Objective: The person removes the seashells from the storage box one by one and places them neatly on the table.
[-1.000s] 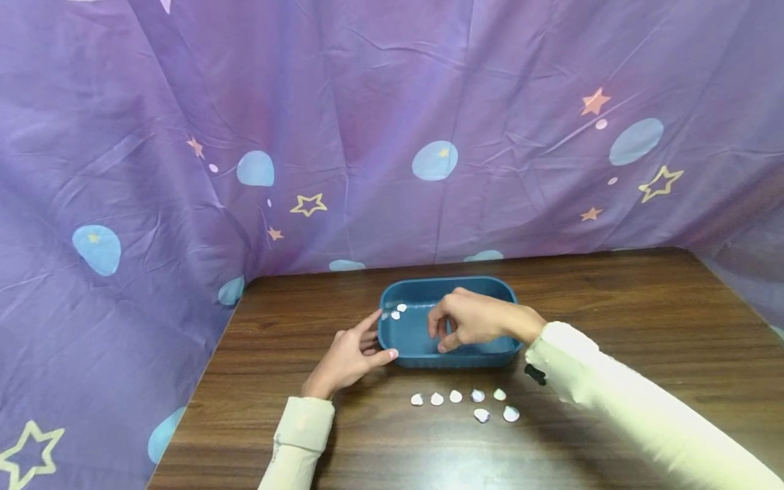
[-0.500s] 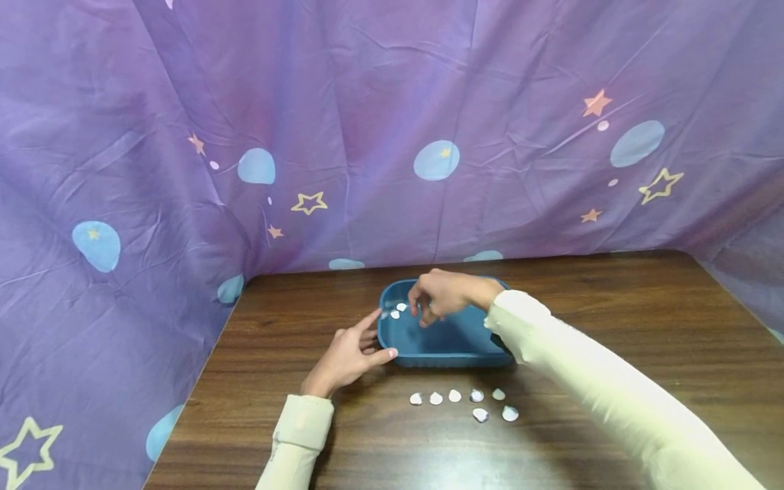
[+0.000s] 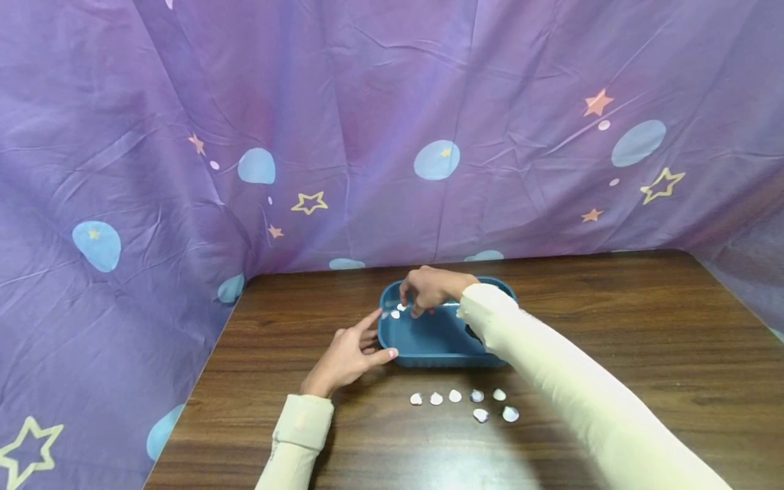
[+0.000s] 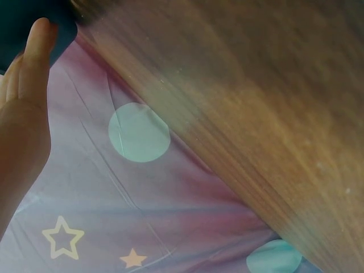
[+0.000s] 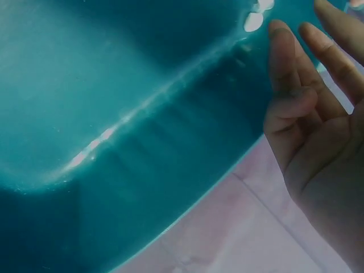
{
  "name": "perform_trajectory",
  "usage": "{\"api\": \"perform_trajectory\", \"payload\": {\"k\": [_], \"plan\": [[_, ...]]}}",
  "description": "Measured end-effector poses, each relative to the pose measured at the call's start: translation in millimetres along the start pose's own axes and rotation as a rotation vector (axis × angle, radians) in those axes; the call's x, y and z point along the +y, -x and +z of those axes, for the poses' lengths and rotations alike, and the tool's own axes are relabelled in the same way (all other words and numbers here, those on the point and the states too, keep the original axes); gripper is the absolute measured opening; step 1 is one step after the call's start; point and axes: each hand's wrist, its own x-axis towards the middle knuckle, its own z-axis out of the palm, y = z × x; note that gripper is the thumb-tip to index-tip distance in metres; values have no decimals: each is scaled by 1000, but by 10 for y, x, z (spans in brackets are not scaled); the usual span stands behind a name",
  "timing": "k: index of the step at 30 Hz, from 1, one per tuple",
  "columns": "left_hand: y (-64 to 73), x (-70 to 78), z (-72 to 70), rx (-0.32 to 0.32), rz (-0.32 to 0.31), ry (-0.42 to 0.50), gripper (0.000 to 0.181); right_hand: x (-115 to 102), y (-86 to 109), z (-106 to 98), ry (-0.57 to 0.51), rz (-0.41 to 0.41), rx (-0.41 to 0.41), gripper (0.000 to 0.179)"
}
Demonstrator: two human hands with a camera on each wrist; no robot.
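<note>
A blue oblong tub (image 3: 450, 361) stands on the table. My left hand (image 3: 346, 355) rests against its left end, thumb on the front rim and fingers along the side. Inside, my right hand (image 3: 427, 287) reaches over the far left part. Its fingertips are close beside two small white gem-like pieces (image 3: 395, 314) near the left wall. In the right wrist view, white pieces (image 5: 253, 21) lie just past the index fingertip; the thumb bends toward the fingers and nothing shows between them. Several shiny teardrop-shaped pieces (image 3: 454, 395) lie on the table in front of the tub.
The brown wooden table (image 3: 294, 299) runs to a purple cloth (image 3: 343, 136) printed with stars and ovals, hanging behind and at the sides. The right sleeve (image 3: 551, 367) crosses above the table and over the tub's right part.
My right hand has moved left and farther back within the tub, close to the white pieces. My left hand, the tub and the pieces on the table have kept their places.
</note>
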Motion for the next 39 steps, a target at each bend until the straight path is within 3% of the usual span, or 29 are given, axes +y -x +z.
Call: {"api": "perform_trajectory", "payload": {"k": [9,15,21,28,39], "plan": [[3,1,-24,-7,6,-19,87,23,-137,78,-38,129,2,38],[5,5,-23,1,8,-8,87,7,-199,142,-4,168,-5,49],[3,8,-17,3,12,0,87,14,-237,200,52,217,-19,42],[-2,-4,-23,-1,22,-35,87,30,-272,255,48,200,7,21],[14,-6,8,8,31,-22,86,28,-223,338,164,113,37,16]]}}
